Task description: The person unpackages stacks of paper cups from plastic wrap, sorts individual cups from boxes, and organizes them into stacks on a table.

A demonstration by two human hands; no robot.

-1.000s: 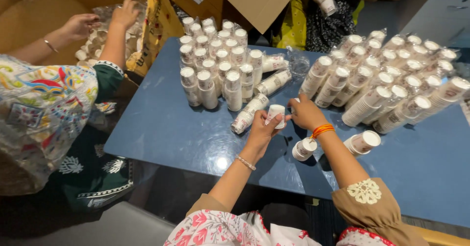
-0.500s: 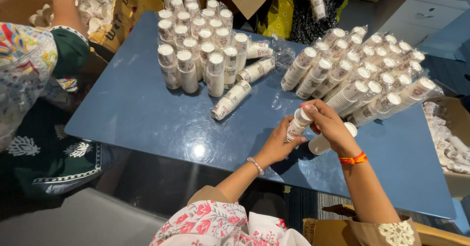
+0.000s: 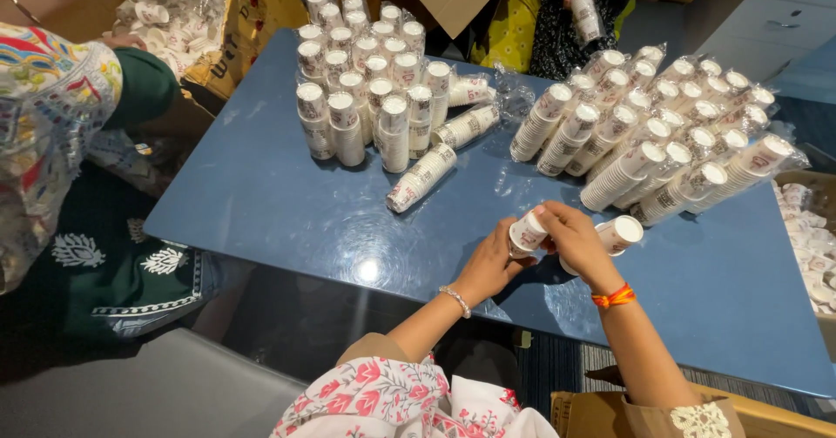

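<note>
Short stack of white paper cups (image 3: pixel 527 231) sits between both hands, just above the near-middle of the blue tabletop (image 3: pixel 261 203). Left hand (image 3: pixel 489 268) cups it from below, fingers wrapped around the lower end. Right hand (image 3: pixel 575 238) covers it from the far side, fingers closed on the upper end. Stack is tilted, open rim towards the left.

Second short cup stack (image 3: pixel 616 233) lies on its side just beside the right hand, at its wrist side, rim facing up-right; can't tell if the hand touches it. Orange band on the right wrist, beaded bracelet on the left.

Further out on the tabletop: a wrapped sleeve of cups (image 3: pixel 421 178) lies alone on its side, near the hands but apart. Behind it, a block of upright wrapped cup sleeves (image 3: pixel 361 90) at the far left. To the right, a fan of wrapped sleeves lying down (image 3: pixel 662 138), leaning on each other, reaching the far right edge.

Periphery: another person in a patterned sleeve (image 3: pixel 52 107) at the left, by a cardboard box of loose cups (image 3: pixel 170 16). A third person's hand at the far edge holds a wrapped sleeve (image 3: pixel 582 7). Loose cups in a box (image 3: pixel 805 238) at the right edge.
</note>
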